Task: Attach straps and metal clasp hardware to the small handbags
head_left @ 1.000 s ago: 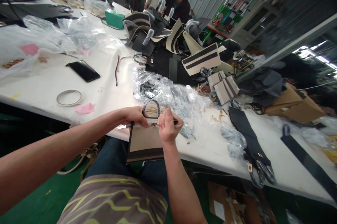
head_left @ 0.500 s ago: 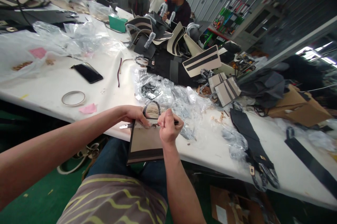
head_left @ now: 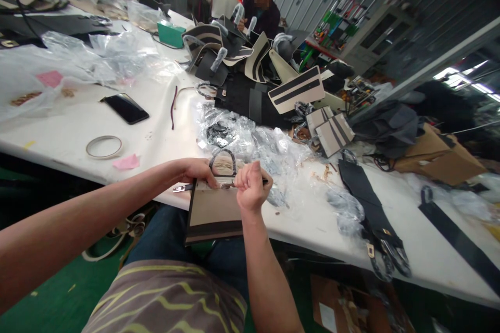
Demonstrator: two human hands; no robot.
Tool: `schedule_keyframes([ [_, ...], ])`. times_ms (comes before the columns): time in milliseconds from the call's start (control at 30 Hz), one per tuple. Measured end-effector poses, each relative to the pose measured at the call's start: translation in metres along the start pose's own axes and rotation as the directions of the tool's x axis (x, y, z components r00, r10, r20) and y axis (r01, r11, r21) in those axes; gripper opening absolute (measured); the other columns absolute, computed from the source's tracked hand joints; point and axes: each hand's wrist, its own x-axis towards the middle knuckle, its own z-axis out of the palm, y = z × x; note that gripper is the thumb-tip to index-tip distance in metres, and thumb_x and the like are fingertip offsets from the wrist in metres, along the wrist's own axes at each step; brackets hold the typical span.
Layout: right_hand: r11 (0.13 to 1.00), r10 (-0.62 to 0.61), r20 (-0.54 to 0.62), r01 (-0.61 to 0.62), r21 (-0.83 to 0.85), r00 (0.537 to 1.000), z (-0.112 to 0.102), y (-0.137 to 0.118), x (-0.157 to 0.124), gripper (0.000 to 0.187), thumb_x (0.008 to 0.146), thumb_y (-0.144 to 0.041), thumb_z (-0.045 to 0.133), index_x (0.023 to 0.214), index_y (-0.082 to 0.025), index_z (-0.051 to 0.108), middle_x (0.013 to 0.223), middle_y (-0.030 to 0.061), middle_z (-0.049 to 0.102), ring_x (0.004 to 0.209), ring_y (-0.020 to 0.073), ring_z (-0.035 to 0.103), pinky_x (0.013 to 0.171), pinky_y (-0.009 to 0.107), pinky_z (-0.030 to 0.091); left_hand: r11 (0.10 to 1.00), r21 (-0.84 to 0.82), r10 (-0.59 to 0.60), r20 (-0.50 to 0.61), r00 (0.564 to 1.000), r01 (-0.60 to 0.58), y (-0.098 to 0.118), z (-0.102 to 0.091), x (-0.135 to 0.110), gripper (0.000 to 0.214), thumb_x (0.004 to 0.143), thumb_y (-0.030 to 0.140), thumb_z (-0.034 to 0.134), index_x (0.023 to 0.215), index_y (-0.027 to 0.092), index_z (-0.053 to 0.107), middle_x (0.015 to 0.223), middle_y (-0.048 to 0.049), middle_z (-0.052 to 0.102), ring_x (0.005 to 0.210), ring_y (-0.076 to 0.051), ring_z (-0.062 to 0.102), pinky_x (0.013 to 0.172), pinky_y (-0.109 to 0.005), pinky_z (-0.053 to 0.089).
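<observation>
A beige handbag (head_left: 214, 207) with a dark lower band leans at the table's front edge, over my lap. My left hand (head_left: 201, 171) is closed on its upper edge, next to the wrapped loop handle (head_left: 224, 151). A dark strap with a metal buckle (head_left: 180, 188) juts out at its left side. My right hand (head_left: 253, 187) makes a fist, thumb up, round a thin tool with a dark end (head_left: 266, 182). The tool's narrow shaft points left toward my left fingertips at the bag's top edge. Its kind is mostly hidden by the fist.
Crumpled clear plastic (head_left: 250, 140) lies just beyond the bag. Striped bag parts (head_left: 297, 90) are heaped farther back, with a person (head_left: 263, 10) behind them. A phone (head_left: 127, 108), a tape roll (head_left: 103, 146) and pink paper (head_left: 126, 161) are on the left; black straps (head_left: 361, 187) on the right.
The whole view has shifted slightly, with things appearing a little farther left. Both hands keep their holds on the bag and the tool; little else differs.
</observation>
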Motion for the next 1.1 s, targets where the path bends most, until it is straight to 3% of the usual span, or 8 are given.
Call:
schedule_keyframes([
  [133, 0.997, -0.004, -0.055, -0.001, -0.074, 0.998, 0.001, 0.003, -0.003, 0.07, 0.108, -0.055, 0.072, 0.057, -0.024, 0.035, 0.051, -0.0084, 0.027, 0.04, 0.0077, 0.025, 0.042, 0.028, 0.02, 1.0, -0.001, -0.001, -0.006, 1.0, 0.001, -0.001, 0.0, 0.002, 0.042, 0.046, 0.02, 0.099, 0.086, 0.013, 0.087, 0.088, -0.0133, 0.086, 0.069, -0.028, 0.078, 0.063, -0.033, 0.066],
  [333, 0.962, 0.0, -0.044, -0.013, -0.273, 0.999, 0.008, 0.007, -0.001, 0.068, 0.108, -0.057, 0.071, 0.058, -0.025, 0.039, 0.051, -0.0071, 0.034, 0.041, 0.0093, 0.036, 0.044, 0.03, 0.025, 0.999, -0.027, 0.03, -0.019, 0.999, -0.03, -0.006, 0.0, 0.004, 0.038, 0.045, 0.019, 0.097, 0.082, 0.013, 0.086, 0.083, -0.0121, 0.085, 0.07, -0.028, 0.077, 0.063, -0.033, 0.065],
  [600, 0.935, -0.01, -0.158, -0.047, -0.352, 0.987, 0.017, 0.011, -0.002, 0.066, 0.109, -0.06, 0.067, 0.061, -0.026, 0.037, 0.051, -0.0062, 0.035, 0.041, 0.0106, 0.037, 0.044, 0.03, 0.028, 0.999, -0.034, 0.037, -0.049, 0.998, -0.038, -0.009, 0.001, 0.003, 0.031, 0.049, 0.019, 0.096, 0.076, 0.015, 0.082, 0.075, -0.0082, 0.082, 0.067, -0.028, 0.076, 0.06, -0.034, 0.064],
  [900, 0.927, 0.044, -0.127, -0.088, -0.365, 0.991, 0.014, 0.011, 0.004, 0.068, 0.107, -0.068, 0.065, 0.061, -0.027, 0.037, 0.05, -0.0063, 0.035, 0.042, 0.0108, 0.036, 0.042, 0.03, 0.029, 1.0, 0.005, 0.003, -0.068, 0.998, -0.003, -0.006, -0.001, 0.008, 0.037, 0.045, 0.019, 0.097, 0.08, 0.014, 0.085, 0.079, -0.0103, 0.083, 0.067, -0.027, 0.075, 0.062, -0.035, 0.065],
  [1100, 0.978, 0.076, -0.11, -0.095, -0.186, 0.991, 0.004, 0.007, 0.006, 0.069, 0.105, -0.062, 0.073, 0.058, -0.026, 0.039, 0.05, -0.0068, 0.035, 0.041, 0.0096, 0.034, 0.043, 0.03, 0.025, 0.998, -0.004, 0.068, -0.044, 0.997, -0.068, -0.007, 0.002, 0.001, 0.04, 0.047, 0.023, 0.1, 0.084, 0.014, 0.086, 0.086, -0.0114, 0.086, 0.071, -0.027, 0.078, 0.065, -0.032, 0.066],
])
